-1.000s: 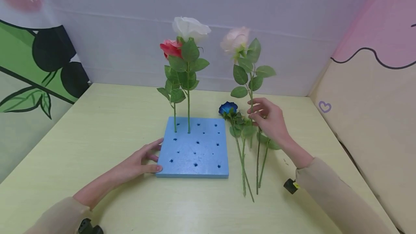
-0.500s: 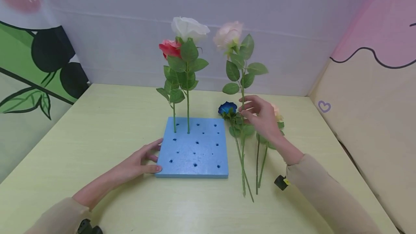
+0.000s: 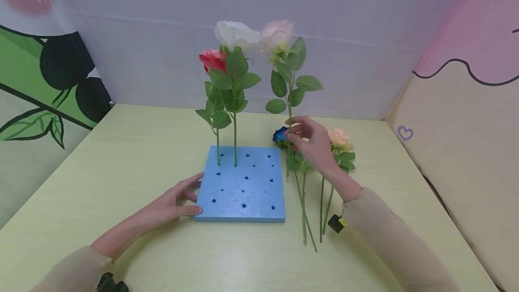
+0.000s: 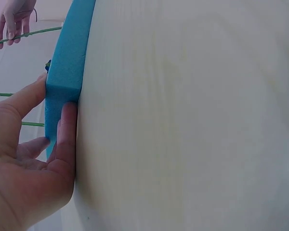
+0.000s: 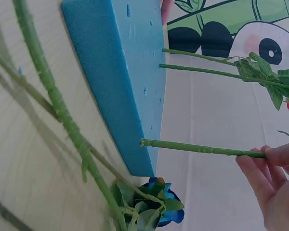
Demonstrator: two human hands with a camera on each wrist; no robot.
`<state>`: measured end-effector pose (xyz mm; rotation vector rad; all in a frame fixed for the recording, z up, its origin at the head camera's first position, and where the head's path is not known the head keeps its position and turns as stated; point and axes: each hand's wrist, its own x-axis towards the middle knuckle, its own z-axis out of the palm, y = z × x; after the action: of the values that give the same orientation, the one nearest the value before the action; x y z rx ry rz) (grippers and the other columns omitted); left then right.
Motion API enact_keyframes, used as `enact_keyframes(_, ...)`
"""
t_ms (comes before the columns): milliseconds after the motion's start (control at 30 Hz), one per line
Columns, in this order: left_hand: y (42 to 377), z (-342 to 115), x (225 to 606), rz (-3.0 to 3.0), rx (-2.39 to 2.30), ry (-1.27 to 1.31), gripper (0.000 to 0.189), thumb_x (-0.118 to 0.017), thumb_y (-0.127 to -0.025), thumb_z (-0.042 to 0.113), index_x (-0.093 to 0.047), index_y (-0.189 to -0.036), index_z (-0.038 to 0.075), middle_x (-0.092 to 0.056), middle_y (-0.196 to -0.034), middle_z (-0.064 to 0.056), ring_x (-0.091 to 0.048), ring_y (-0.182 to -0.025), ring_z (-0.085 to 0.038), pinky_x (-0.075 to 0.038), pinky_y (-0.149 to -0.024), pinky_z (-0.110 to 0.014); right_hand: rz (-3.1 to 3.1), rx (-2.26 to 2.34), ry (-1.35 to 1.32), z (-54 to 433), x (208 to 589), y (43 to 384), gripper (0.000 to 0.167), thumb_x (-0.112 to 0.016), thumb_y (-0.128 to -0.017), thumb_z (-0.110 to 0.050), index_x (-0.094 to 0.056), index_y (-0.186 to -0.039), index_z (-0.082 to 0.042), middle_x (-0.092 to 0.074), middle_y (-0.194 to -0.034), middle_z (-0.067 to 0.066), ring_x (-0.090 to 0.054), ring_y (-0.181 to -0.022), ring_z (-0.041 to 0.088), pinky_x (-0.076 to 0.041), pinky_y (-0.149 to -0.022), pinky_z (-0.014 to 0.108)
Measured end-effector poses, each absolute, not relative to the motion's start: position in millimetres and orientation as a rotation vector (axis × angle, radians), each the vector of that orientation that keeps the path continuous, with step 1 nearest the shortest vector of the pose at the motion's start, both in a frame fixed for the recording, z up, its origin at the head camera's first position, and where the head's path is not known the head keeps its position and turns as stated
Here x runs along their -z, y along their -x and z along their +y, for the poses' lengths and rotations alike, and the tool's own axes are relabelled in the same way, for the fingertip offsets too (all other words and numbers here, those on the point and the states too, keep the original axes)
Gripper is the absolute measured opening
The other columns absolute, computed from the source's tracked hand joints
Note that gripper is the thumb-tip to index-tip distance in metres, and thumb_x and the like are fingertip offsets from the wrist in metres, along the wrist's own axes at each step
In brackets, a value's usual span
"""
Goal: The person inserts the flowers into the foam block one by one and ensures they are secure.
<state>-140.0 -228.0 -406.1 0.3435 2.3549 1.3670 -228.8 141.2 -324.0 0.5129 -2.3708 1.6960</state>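
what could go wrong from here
The stem end of the pale pink rose in the right hand looks close to the blue block and could snag its edge. The pale pink rose might bump the nearby white rose. The blue rose, lying near the blue block, might get knocked.

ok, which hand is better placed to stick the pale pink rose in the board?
Right, probably. The right hand pinches the pale pink rose, its stem end near the right side of the board. The left hand rests against the board's left edge, well placed to steady it.
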Motion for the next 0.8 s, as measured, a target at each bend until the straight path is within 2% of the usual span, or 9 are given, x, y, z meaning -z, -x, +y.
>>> enact_keyframes(133,140.3,-228.3,406.6,2.36,-1.365,-0.347,0.092,-0.074,-0.088,0.03,-0.017,-0.159,0.019,-0.036,-0.153,-0.018,-0.053,-0.119,-0.029,-0.044,-0.091,-0.037,-2.337,-1.716,-0.533,131.9,325.0,232.3,0.025,-0.063,-0.092,0.003,-0.066,-0.117,-0.004,-0.071,-0.099,0.028,-0.066,-0.071,0.001,-0.059,-0.071,0.05)
enact_keyframes(367,140.3,-228.0,407.1,2.366,-1.36,-0.354,0.092,-0.075,-0.088,0.03,-0.018,-0.159,0.018,-0.036,-0.153,-0.018,-0.054,-0.118,-0.029,-0.043,-0.091,-0.037,-2.344,-1.685,-0.564,119.2,322.8,235.5,0.025,-0.064,-0.093,0.001,-0.066,-0.117,-0.005,-0.072,-0.097,0.023,-0.066,-0.071,0.003,-0.061,-0.066,0.037)
enact_keyframes(533,140.2,-227.9,406.8,2.367,-1.362,-0.348,0.092,-0.075,-0.087,0.03,-0.019,-0.159,0.018,-0.036,-0.153,-0.018,-0.053,-0.119,-0.03,-0.043,-0.091,-0.037,-2.312,-1.727,-0.589,109.9,319.6,238.8,0.025,-0.062,-0.093,0.002,-0.065,-0.117,-0.006,-0.072,-0.097,0.023,-0.068,-0.073,0.005,-0.061,-0.068,0.042)
enact_keyframes(700,140.1,-228.0,407.0,2.365,-1.364,-0.349,0.092,-0.075,-0.088,0.03,-0.019,-0.159,0.018,-0.036,-0.153,-0.018,-0.053,-0.119,-0.03,-0.043,-0.091,-0.037,-2.273,-1.749,-0.607,99.1,320.2,243.4,0.024,-0.06,-0.094,0.003,-0.065,-0.116,-0.005,-0.072,-0.096,0.024,-0.067,-0.071,0.007,-0.061,-0.066,0.038)
enact_keyframes(800,139.9,-228.0,407.1,2.357,-1.371,-0.351,0.091,-0.074,-0.088,0.029,-0.018,-0.159,0.018,-0.036,-0.153,-0.019,-0.052,-0.119,-0.03,-0.044,-0.091,-0.037,-2.241,-1.778,-0.614,92.8,320.5,245.0,0.024,-0.059,-0.093,0.003,-0.065,-0.115,-0.005,-0.071,-0.095,0.025,-0.067,-0.071,0.01,-0.061,-0.068,0.044)
